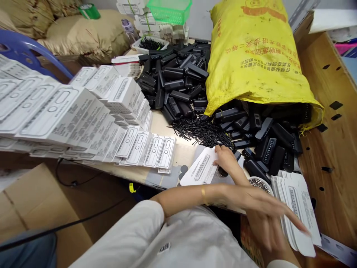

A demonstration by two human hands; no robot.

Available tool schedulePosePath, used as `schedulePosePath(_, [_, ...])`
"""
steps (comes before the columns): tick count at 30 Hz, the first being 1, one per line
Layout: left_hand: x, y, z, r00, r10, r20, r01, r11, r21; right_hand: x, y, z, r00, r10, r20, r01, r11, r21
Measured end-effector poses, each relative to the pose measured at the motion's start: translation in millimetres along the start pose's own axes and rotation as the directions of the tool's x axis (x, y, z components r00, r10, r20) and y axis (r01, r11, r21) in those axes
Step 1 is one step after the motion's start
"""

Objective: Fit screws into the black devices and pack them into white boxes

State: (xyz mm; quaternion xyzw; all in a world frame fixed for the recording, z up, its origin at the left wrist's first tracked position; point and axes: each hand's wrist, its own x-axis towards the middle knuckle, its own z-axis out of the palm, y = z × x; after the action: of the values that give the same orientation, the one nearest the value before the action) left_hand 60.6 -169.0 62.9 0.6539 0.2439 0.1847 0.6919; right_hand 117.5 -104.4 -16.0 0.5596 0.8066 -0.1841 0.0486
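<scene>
My left arm, with a yellow band at the wrist, crosses over my right forearm. My left hand (264, 208) is blurred, its fingers stretched apart over a stack of white printed cards (298, 208) at the right. Whether a fingertip touches the top card is unclear. At the table's front edge, my right hand (227, 162) grips the side of a white printed card (200, 169), which shows a drawing of a long slotted item. A black piece lies partly hidden beneath that hand. Beside my right forearm stands a white bowl of small metal parts (260, 184).
Black elongated plastic pieces (178, 80) heap up behind thin black sticks (202, 130). More spill from a yellow sack (256, 56). Stacked printed cards (64, 115) fill the left side. A wooden panel (326, 123) borders the right; a green basket (170, 11) stands at the back.
</scene>
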Motion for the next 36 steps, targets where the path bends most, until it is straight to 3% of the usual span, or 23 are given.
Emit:
schedulePosePath(1, [-15.7, -5.8, -12.7, 0.994, 0.019, -0.104, -0.027, 0.997, -0.076, 1.6, 5.4, -0.8, 1.000, -0.002, 0.017, 0.002, 1.000, 0.025])
schedulePosePath(2, [-29.8, -14.0, -24.9, 0.960, 0.017, -0.279, -0.059, 0.988, -0.141, 2.9, 9.9, -1.2, 1.000, -0.007, 0.027, 0.006, 0.999, 0.045])
schedulePosePath(3, [-42.1, -24.0, -36.3, 0.887, -0.012, -0.462, -0.076, 0.982, -0.172, 3.8, 13.3, -1.6, 0.999, -0.016, 0.031, 0.014, 0.998, 0.063])
schedulePosePath(5, [-61.0, -45.6, -55.8, 0.682, -0.080, -0.727, -0.062, 0.984, -0.167, 3.6, 17.6, -3.5, 0.999, -0.034, 0.037, 0.031, 0.995, 0.096])
schedulePosePath(6, [-67.8, -55.3, -63.4, 0.618, -0.101, -0.779, -0.020, 0.989, -0.144, 2.4, 19.1, -5.5, 0.999, -0.044, 0.031, 0.040, 0.993, 0.115])
schedulePosePath(7, [-73.0, -63.4, -69.4, 0.593, -0.114, -0.797, 0.022, 0.992, -0.126, 0.5, 20.5, -8.5, 0.998, -0.060, 0.012, 0.057, 0.987, 0.149])
schedulePosePath(8, [-76.8, -69.3, -73.4, 0.589, -0.120, -0.799, 0.058, 0.993, -0.106, -2.0, 22.1, -12.5, 0.996, -0.088, -0.025, 0.091, 0.974, 0.206])
schedulePosePath(9, [-79.3, -73.1, -75.5, 0.620, -0.132, -0.773, 0.074, 0.991, -0.110, -4.9, 24.1, -17.3, 0.989, -0.127, -0.083, 0.145, 0.948, 0.282])
schedulePosePath(11, [-80.9, -75.7, -74.1, 0.768, -0.192, -0.611, 0.046, 0.968, -0.246, -11.3, 29.3, -28.1, 0.949, -0.213, -0.233, 0.300, 0.838, 0.455])
schedulePosePath(13, [-79.1, -75.3, -67.4, 0.911, -0.221, -0.347, 0.019, 0.866, -0.500, -17.3, 34.8, -37.7, 0.898, -0.274, -0.344, 0.434, 0.673, 0.598])
schedulePosePath(15, [-75.5, -75.0, -59.1, 0.966, -0.196, -0.169, 0.022, 0.714, -0.699, -22.0, 38.6, -42.4, 0.875, -0.300, -0.379, 0.482, 0.483, 0.731])
schedulePosePath(17, [-71.5, -75.4, -53.1, 0.962, -0.212, -0.173, 0.000, 0.633, -0.774, -25.3, 38.7, -40.2, 0.879, -0.252, -0.406, 0.471, 0.311, 0.826])
schedulePosePath(19, [-68.1, -75.0, -50.8, 0.946, -0.240, -0.220, -0.031, 0.607, -0.794, -28.0, 34.1, -31.7, 0.884, -0.076, -0.462, 0.465, 0.260, 0.847])
schedulePosePath(21, [-65.4, -72.9, -51.3, 0.931, -0.228, -0.283, -0.085, 0.621, -0.779, -31.7, 25.1, -19.4, 0.855, 0.140, -0.499, 0.433, 0.337, 0.836])
schedulePosePath(23, [-63.1, -70.0, -52.0, 0.924, -0.188, -0.332, -0.133, 0.658, -0.741, -37.0, 13.2, -6.5, 0.818, 0.277, -0.504, 0.354, 0.447, 0.821])
schedulePosePath(26, [-59.6, -67.7, -50.4, 0.902, -0.170, -0.397, -0.148, 0.742, -0.654, -46.2, -4.9, 8.9, 0.783, 0.365, -0.504, 0.242, 0.567, 0.787])
schedulePosePath(28, [-57.2, -68.6, -47.6, 0.863, -0.160, -0.479, -0.153, 0.821, -0.550, -50.5, -14.1, 15.9, 0.761, 0.411, -0.502, 0.206, 0.581, 0.787])
schedulePosePath(31, [-54.2, -71.9, -43.3, 0.818, -0.130, -0.560, -0.146, 0.896, -0.420, -52.5, -21.9, 22.7, 0.787, 0.452, -0.420, 0.213, 0.440, 0.873])
schedulePosePath(33, [-53.2, -74.3, -41.4, 0.815, -0.164, -0.556, -0.116, 0.894, -0.432, -52.5, -24.1, 25.2, 0.781, 0.490, -0.388, 0.250, 0.325, 0.912])
schedulePosePath(36, [-53.9, -77.1, -40.1, 0.811, -0.240, -0.534, -0.080, 0.859, -0.506, -52.8, -24.8, 24.6, 0.754, 0.529, -0.388, 0.319, 0.221, 0.921])
